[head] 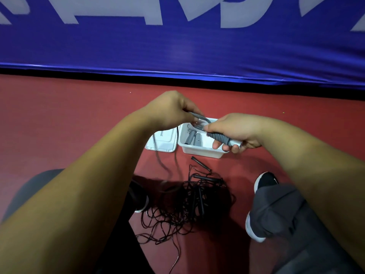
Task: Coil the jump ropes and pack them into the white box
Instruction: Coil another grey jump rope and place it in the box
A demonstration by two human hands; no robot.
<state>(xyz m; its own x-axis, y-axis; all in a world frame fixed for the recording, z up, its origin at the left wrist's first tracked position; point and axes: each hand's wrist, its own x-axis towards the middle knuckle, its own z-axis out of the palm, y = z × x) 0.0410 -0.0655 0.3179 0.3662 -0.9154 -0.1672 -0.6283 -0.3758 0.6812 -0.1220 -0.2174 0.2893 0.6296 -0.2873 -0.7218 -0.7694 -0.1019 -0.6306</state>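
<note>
My right hand [235,131] grips the ribbed grey handles [221,137] of a grey jump rope above the white box [203,152]. My left hand [173,111] pinches the grey cord [197,116] of that rope, and loops of it hang blurred toward the floor. Inside the box lies another grey rope with two grey handles [192,139]. A tangled pile of black jump ropes [189,202] with black handles lies on the red floor in front of the box.
The box's white lid [164,140] lies on the floor just left of it. My shoes [265,181] and grey trousered legs flank the black pile. A blue padded barrier [177,46] runs across the back.
</note>
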